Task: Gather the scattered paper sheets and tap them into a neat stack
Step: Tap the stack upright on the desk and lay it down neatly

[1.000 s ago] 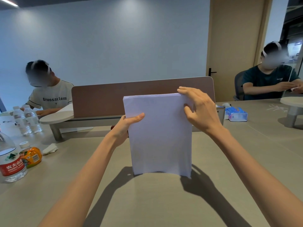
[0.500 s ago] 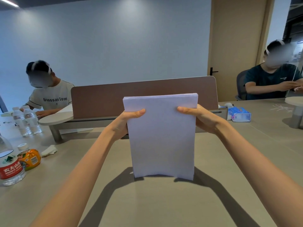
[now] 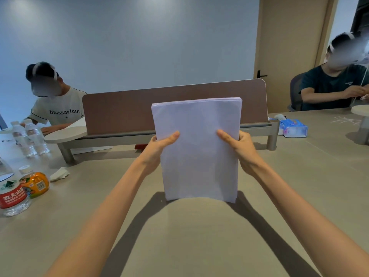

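Two hands are all I work with from the head view, and both clamp the paper stack (image 3: pixel 197 148), which stands upright on its short edge in front of the brown desk divider (image 3: pixel 173 104). My left hand (image 3: pixel 157 148) pinches the stack's left long edge, thumb across the near face and fingers hidden behind; my right hand (image 3: pixel 242 150) mirrors it on the right long edge, at about the same height, a little above the middle. The bottom edge sits at or just above the table (image 3: pixel 189 236) on the near side of the divider; I cannot tell whether it touches. Along the top, the sheets fan slightly at the right corner, so I judge the squaring unfinished. I expect the stack to feel light and floppy, stiff only while held vertical and squeezed from both sides. The sheets look smooth and would likely slide against each other, which helps tapping but lets them slip if my grip eases too far. Holding the long edges mid-height seems right: firm enough to stop buckling, loose enough to let the sheets settle.
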Motion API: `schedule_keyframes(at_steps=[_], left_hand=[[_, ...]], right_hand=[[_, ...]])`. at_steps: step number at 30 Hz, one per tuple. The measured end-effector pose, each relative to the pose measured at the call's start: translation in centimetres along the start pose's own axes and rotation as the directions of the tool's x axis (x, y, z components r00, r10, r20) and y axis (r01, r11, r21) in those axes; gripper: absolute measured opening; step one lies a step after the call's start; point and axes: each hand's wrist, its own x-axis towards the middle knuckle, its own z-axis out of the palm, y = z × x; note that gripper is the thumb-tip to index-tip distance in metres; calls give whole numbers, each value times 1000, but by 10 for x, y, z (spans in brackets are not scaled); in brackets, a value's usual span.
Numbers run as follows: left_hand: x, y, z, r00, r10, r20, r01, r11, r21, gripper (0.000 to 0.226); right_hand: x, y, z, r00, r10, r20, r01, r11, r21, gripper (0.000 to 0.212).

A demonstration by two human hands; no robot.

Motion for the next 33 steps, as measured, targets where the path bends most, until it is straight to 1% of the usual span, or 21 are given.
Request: schedule_keyframes(at_steps=[1,3,5,6,7,9,10,11,15,16,19,21,23,25,28,29,31,32,33], left_hand=[[0,-3,1,1000,-8,19,7,1000,9,36],[2,4,3,1000,8,19,-8,1000,19,38],[6,11,0,1000,25,-12,-25,1000,15,41],[6,8,-3,999,40,-10,-40,999,12,44],[4,0,-4,999,43,3,-43,999,8,47],[-6,-28,-3,1000,-13,13,13,1000,-14,49],[-11,-38,-1,999,-43,16,44,999,-30,49],[-14,-41,1,998,-60,18,60,998,-34,48],[-16,-20,-4,998,-47,37,46,999,25,42],[-17,-20,-6,998,-47,41,46,998,36,41],[-29,-46,-1,993,-88,80,83,995,59,46],[-32,-53,2,995,-73,73,70,997,44,48],[-32,-44,1,997,-58,58,55,997,51,48],[-34,-42,-1,998,-55,39,54,998,27,50],[-46,-68,7,996,-73,-52,67,991,-115,48],[-49,-73,12,993,-78,-84,65,987,-146,55],[-47,-74,13,992,-62,-112,45,988,-145,77],[-44,-72,10,991,-52,-122,34,989,-144,84],[-42,-70,6,990,-44,-136,23,988,-154,86]], right_hand=[[-3,6,0,1000,10,-11,-11,1000,-13,19],[-4,3,4,999,-32,-26,31,999,-18,14],[-3,-5,5,998,-64,-16,65,998,27,11],[-4,-4,3,998,-57,5,56,997,47,13],[-6,2,-1,999,-22,33,20,999,50,17],[-15,18,-7,987,104,120,-106,994,16,26],[-19,24,-8,978,145,150,-146,989,-9,28],[-21,26,-9,976,154,157,-153,988,-17,27],[-21,19,-9,987,87,133,-93,995,46,22],[-23,21,-11,986,90,141,-98,994,50,24],[-37,41,-8,978,152,146,-151,988,-19,30],[-39,43,-5,984,144,102,-143,990,-13,31],[-38,35,-5,990,114,81,-114,993,4,30],[-39,31,-8,987,110,115,-115,993,34,31],[-51,47,-10,981,141,135,-149,987,54,34],[-54,51,-9,982,145,122,-153,986,59,34],[-53,52,-10,983,151,105,-159,985,66,35],[-51,51,-12,981,157,111,-165,984,64,35],[-49,49,-15,978,169,124,-176,983,53,37]])
